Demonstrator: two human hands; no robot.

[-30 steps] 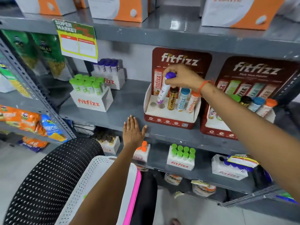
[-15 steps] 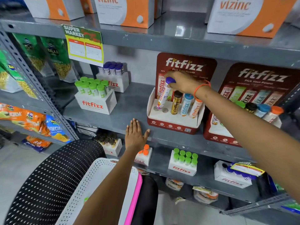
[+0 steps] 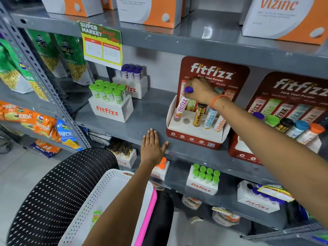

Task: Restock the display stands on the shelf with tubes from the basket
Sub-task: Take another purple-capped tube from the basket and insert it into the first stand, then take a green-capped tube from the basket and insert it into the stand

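Purple-capped tube (image 3: 182, 103) now sits lower than a second ago, its base entering the leftmost hole of the red Fitfizz stand (image 3: 195, 134) right of centre; one hole beside it remains empty, so restocking goes on. The right hand (image 3: 199, 90) pinches the cap, fingers (image 3: 188, 93) curled tight. The left hand (image 3: 152, 148) lies flat, fingers spread, on the shelf edge (image 3: 124, 128) at centre; the white basket (image 3: 99, 197) sits lower centre
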